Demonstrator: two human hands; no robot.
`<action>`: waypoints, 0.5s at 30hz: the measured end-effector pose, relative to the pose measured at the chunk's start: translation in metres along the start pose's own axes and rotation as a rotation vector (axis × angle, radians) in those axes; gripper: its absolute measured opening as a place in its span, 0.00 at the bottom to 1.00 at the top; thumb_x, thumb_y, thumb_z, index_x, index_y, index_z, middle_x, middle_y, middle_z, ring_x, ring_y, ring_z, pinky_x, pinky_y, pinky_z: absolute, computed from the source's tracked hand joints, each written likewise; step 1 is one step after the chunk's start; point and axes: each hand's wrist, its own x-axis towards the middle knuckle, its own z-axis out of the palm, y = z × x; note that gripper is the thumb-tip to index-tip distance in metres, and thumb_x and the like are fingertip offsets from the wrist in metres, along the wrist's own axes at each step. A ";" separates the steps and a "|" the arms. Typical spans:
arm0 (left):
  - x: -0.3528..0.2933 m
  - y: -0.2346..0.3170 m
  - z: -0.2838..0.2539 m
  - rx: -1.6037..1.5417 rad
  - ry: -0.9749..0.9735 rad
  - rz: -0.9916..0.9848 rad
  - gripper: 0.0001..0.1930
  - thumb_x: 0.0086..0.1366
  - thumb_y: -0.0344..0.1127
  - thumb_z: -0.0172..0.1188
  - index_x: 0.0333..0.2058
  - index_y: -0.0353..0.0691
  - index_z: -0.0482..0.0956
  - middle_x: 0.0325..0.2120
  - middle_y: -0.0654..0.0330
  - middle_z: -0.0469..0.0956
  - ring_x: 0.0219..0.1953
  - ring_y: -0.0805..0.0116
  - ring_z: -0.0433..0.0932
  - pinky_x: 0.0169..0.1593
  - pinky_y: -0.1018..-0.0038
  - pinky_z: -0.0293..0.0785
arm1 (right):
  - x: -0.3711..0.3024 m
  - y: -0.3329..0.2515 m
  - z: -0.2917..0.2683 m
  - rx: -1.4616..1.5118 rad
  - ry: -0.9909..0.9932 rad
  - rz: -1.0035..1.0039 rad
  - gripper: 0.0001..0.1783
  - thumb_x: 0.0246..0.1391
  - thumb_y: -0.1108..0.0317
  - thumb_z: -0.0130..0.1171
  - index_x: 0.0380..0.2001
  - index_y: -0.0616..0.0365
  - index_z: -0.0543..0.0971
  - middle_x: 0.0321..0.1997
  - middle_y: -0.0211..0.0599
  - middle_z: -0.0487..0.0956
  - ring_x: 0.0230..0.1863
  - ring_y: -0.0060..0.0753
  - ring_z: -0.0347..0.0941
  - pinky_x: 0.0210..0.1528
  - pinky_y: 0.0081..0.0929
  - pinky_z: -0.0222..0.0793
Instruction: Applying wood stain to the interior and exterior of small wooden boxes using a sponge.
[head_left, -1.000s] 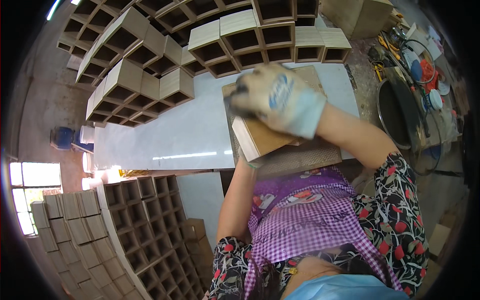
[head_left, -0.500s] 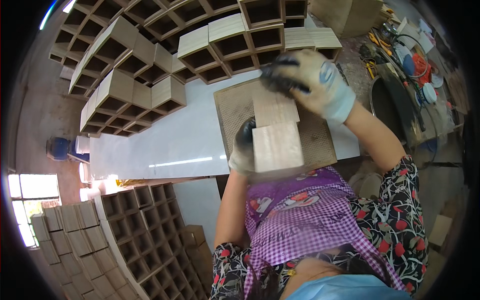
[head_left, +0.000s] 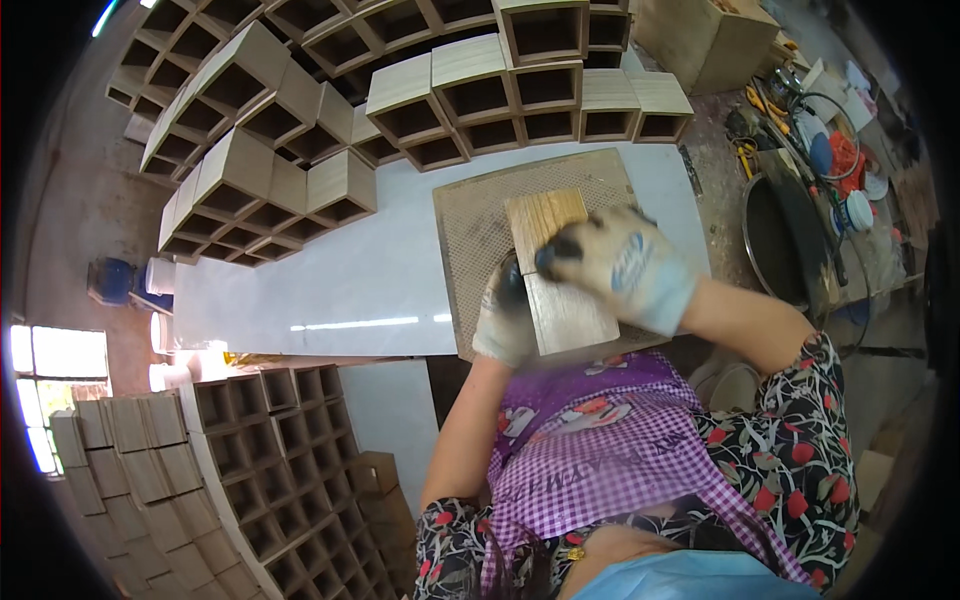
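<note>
Two pale wooden boxes stand end to end before me, closed faces up. The far wooden box (head_left: 546, 215) has a yellower, strongly grained top, while the near wooden box (head_left: 572, 315) is paler. My left hand (head_left: 505, 312), in a light glove with dark fingertips, grips their left side where they meet. My right hand (head_left: 625, 268), gloved alike, is curled over the right side of the boxes, near the joint. Its fingers are slightly blurred, and whatever they close on is hidden. Under the boxes lies a brown perforated mat (head_left: 475, 215).
The mat rests on a white tabletop (head_left: 300, 290). Stacked open wooden boxes (head_left: 470, 90) line the far side; more box stacks (head_left: 290, 440) stand at lower left. To the right are a round dark basin (head_left: 775, 235), orange-handled tools (head_left: 765, 100) and a white tub (head_left: 853, 212).
My right hand has come down and nearer, from above the far box to the joint. The far box's top now looks yellower. The boxes sit slightly further right in view.
</note>
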 end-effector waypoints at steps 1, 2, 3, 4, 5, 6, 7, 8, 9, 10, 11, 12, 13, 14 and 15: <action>0.001 -0.001 0.003 -0.472 0.005 0.000 0.30 0.70 0.45 0.43 0.68 0.43 0.57 0.68 0.60 0.58 0.71 0.62 0.53 0.71 0.58 0.44 | -0.006 -0.005 0.001 -0.023 0.018 -0.100 0.16 0.56 0.64 0.53 0.46 0.36 0.81 0.50 0.34 0.78 0.48 0.41 0.75 0.52 0.39 0.72; 0.001 -0.001 0.002 -0.578 -0.008 -0.006 0.30 0.70 0.44 0.42 0.69 0.42 0.56 0.68 0.59 0.58 0.71 0.61 0.52 0.72 0.58 0.43 | -0.012 -0.008 0.002 -0.044 0.038 -0.190 0.15 0.56 0.63 0.53 0.46 0.36 0.81 0.51 0.32 0.78 0.47 0.40 0.76 0.52 0.38 0.72; -0.002 -0.004 0.000 -0.679 -0.010 -0.018 0.30 0.71 0.44 0.42 0.69 0.41 0.54 0.68 0.58 0.58 0.72 0.61 0.51 0.72 0.58 0.42 | -0.005 -0.015 0.002 0.016 -0.009 -0.220 0.14 0.56 0.61 0.54 0.45 0.36 0.81 0.50 0.33 0.78 0.47 0.41 0.76 0.51 0.38 0.73; -0.007 -0.038 0.021 -0.598 0.124 -0.013 0.31 0.71 0.42 0.41 0.70 0.41 0.51 0.68 0.58 0.58 0.72 0.61 0.51 0.73 0.58 0.41 | 0.003 -0.015 0.003 -0.023 0.040 -0.240 0.13 0.56 0.61 0.54 0.44 0.37 0.81 0.48 0.34 0.78 0.47 0.41 0.76 0.51 0.38 0.73; -0.007 -0.040 0.019 -0.593 0.089 -0.055 0.30 0.71 0.42 0.40 0.70 0.42 0.53 0.68 0.58 0.57 0.72 0.61 0.51 0.72 0.58 0.41 | 0.017 -0.010 0.006 -0.055 0.088 -0.267 0.12 0.56 0.60 0.54 0.43 0.38 0.81 0.46 0.34 0.78 0.47 0.40 0.76 0.51 0.38 0.73; -0.004 -0.036 0.016 -0.591 0.043 -0.086 0.29 0.71 0.42 0.39 0.69 0.42 0.54 0.69 0.59 0.56 0.72 0.61 0.51 0.72 0.58 0.41 | 0.032 -0.007 0.002 -0.023 0.180 -0.224 0.12 0.56 0.64 0.54 0.42 0.41 0.81 0.44 0.36 0.78 0.47 0.40 0.76 0.50 0.38 0.73; -0.004 -0.031 0.022 -0.460 0.156 0.089 0.30 0.72 0.52 0.45 0.66 0.40 0.60 0.64 0.56 0.65 0.65 0.61 0.63 0.68 0.63 0.60 | 0.050 0.000 0.001 -0.080 0.124 -0.125 0.12 0.55 0.65 0.54 0.42 0.42 0.81 0.43 0.37 0.78 0.47 0.41 0.76 0.50 0.38 0.73; -0.004 -0.027 0.020 -0.460 0.156 0.088 0.30 0.72 0.52 0.45 0.66 0.40 0.60 0.64 0.56 0.65 0.65 0.61 0.63 0.68 0.63 0.60 | 0.066 0.010 0.001 -0.136 0.068 -0.028 0.13 0.54 0.67 0.55 0.42 0.44 0.81 0.43 0.38 0.78 0.47 0.42 0.76 0.50 0.39 0.72; -0.001 -0.021 0.015 -0.250 0.099 0.076 0.30 0.72 0.50 0.46 0.66 0.40 0.59 0.64 0.57 0.64 0.66 0.62 0.62 0.69 0.63 0.57 | 0.076 0.025 -0.005 -0.035 0.105 0.022 0.14 0.52 0.70 0.56 0.43 0.47 0.81 0.44 0.41 0.78 0.48 0.44 0.76 0.53 0.39 0.71; 0.003 -0.014 0.010 -0.041 0.042 0.064 0.29 0.72 0.49 0.46 0.67 0.41 0.59 0.65 0.58 0.63 0.67 0.63 0.60 0.70 0.62 0.55 | 0.073 0.025 -0.005 -0.038 0.105 0.033 0.14 0.52 0.70 0.56 0.43 0.47 0.81 0.44 0.41 0.78 0.48 0.44 0.76 0.53 0.39 0.71; 0.008 -0.001 0.004 0.031 -0.059 -0.035 0.31 0.72 0.50 0.46 0.67 0.41 0.58 0.66 0.59 0.62 0.68 0.63 0.59 0.71 0.61 0.53 | 0.072 0.027 -0.002 -0.052 0.071 -0.001 0.13 0.52 0.69 0.56 0.42 0.48 0.81 0.44 0.41 0.78 0.48 0.44 0.75 0.54 0.39 0.71; 0.004 -0.010 0.008 0.033 -0.052 -0.039 0.31 0.72 0.50 0.46 0.67 0.41 0.58 0.66 0.59 0.62 0.68 0.63 0.59 0.71 0.61 0.53 | 0.072 0.021 -0.005 -0.065 0.038 -0.046 0.13 0.52 0.69 0.56 0.42 0.49 0.81 0.44 0.42 0.78 0.49 0.44 0.75 0.55 0.40 0.70; -0.001 -0.027 0.017 -0.443 0.066 -0.035 0.29 0.73 0.48 0.43 0.66 0.39 0.59 0.65 0.57 0.64 0.67 0.61 0.61 0.70 0.63 0.53 | 0.056 0.008 -0.009 -0.061 -0.030 -0.097 0.13 0.54 0.67 0.55 0.43 0.48 0.81 0.44 0.42 0.78 0.50 0.46 0.74 0.56 0.40 0.70; -0.003 -0.037 0.023 -0.919 0.190 -0.028 0.27 0.73 0.46 0.41 0.65 0.37 0.61 0.64 0.55 0.65 0.66 0.60 0.62 0.70 0.65 0.53 | 0.042 -0.003 0.001 -0.030 0.015 -0.172 0.13 0.55 0.65 0.54 0.43 0.46 0.80 0.45 0.42 0.77 0.52 0.45 0.74 0.54 0.38 0.71; -0.002 -0.025 0.018 -0.920 0.204 -0.040 0.27 0.73 0.46 0.41 0.65 0.37 0.61 0.64 0.55 0.65 0.66 0.60 0.62 0.70 0.65 0.53 | 0.029 -0.016 0.001 -0.046 -0.101 -0.251 0.13 0.54 0.62 0.55 0.43 0.44 0.80 0.46 0.39 0.77 0.51 0.41 0.74 0.52 0.36 0.72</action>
